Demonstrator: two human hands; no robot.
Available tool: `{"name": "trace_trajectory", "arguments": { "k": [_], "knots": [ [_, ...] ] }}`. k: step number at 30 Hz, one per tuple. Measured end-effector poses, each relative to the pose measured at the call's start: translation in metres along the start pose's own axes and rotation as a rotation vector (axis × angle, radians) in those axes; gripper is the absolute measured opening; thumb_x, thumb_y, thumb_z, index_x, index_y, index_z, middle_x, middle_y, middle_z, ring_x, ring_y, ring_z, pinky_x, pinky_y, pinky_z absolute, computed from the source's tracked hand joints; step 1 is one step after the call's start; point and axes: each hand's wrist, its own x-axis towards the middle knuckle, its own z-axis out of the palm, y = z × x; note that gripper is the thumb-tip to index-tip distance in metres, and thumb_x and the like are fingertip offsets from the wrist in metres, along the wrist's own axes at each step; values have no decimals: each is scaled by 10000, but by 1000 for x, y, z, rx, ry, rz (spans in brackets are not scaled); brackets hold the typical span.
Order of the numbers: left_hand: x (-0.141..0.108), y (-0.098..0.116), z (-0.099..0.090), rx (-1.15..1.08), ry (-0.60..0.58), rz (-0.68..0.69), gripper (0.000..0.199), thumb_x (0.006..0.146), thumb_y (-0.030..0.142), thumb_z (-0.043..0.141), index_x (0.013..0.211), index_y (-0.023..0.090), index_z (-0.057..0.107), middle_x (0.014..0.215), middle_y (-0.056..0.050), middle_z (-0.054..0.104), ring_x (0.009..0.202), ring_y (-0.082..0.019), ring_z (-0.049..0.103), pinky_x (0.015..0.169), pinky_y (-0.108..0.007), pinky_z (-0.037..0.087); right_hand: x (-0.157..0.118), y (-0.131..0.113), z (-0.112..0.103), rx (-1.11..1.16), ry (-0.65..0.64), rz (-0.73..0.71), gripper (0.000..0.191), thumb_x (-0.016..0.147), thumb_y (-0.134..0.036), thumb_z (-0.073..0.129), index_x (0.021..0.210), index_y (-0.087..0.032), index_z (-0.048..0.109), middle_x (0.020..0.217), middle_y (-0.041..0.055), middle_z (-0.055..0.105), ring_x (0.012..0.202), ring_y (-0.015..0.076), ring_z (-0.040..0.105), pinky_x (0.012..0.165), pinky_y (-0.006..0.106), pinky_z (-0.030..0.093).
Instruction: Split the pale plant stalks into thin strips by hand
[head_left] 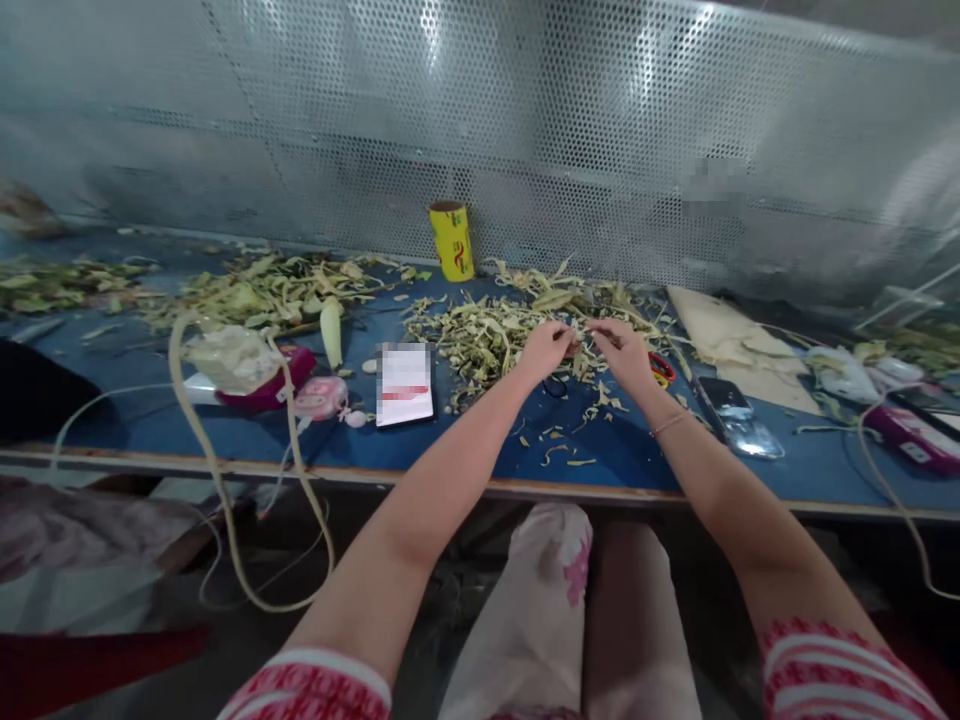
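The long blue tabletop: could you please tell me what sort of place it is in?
Probably a workroom for plant material: heaps of pale green plant pieces lie along the tabletop, backed by a perforated grey metal panel.

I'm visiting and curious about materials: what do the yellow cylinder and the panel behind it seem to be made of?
The yellow cylinder may be cardboard or plastic, smooth and printed, with red markings. The perforated panel looks like bare sheet metal: silvery grey, punched with small holes, catching bright streaks.
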Motion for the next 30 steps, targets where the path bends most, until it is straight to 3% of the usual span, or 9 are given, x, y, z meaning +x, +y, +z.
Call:
{"name": "trace_trajectory", "arguments": {
  "k": [3,13,17,23,27,30],
  "knots": [
    [3,-3,3,-49,22,-27,181,855,190,468,704,145,558,723,-55,655,652,-133,618,676,-258,495,-1,5,0,23,23,94,237,761,-346,578,903,-189,685,936,77,683,819,199,618,768,391,508],
    [7,-9,16,258,-11,145,238,852,211,456,674,158,604,756,-56,668,764,-157,603,781,-265,448,-2,6,3,164,139,296,343,680,-546,633,755,-212,609,703,5,610,661,146,571,656,301,499],
    [3,-9,13,270,-29,166,226,848,208,460,698,151,619,744,-55,665,742,-154,606,755,-260,449,-3,-4,6,283,111,414,347,591,-487,727,674,-198,552,618,-33,543,586,103,515,583,251,463],
    [3,-11,12,247,-52,174,222,851,198,449,717,144,617,731,-48,660,697,-143,591,720,-251,445,-4,-13,6,493,96,568,390,532,-358,804,778,-196,548,661,-44,583,600,88,549,576,227,443],
    [3,-17,16,304,-72,218,197,847,204,466,720,149,606,729,-43,657,713,-145,589,741,-255,443,-5,-10,3,581,-16,768,240,604,-282,758,720,-188,569,621,-20,600,556,86,529,558,226,424],
    [2,-20,19,354,-106,227,190,842,208,481,696,154,588,720,-35,652,701,-142,588,752,-262,447,-5,-9,2,637,-65,810,148,636,-253,719,686,-193,594,638,12,629,569,108,539,544,237,417]
  ]
}}
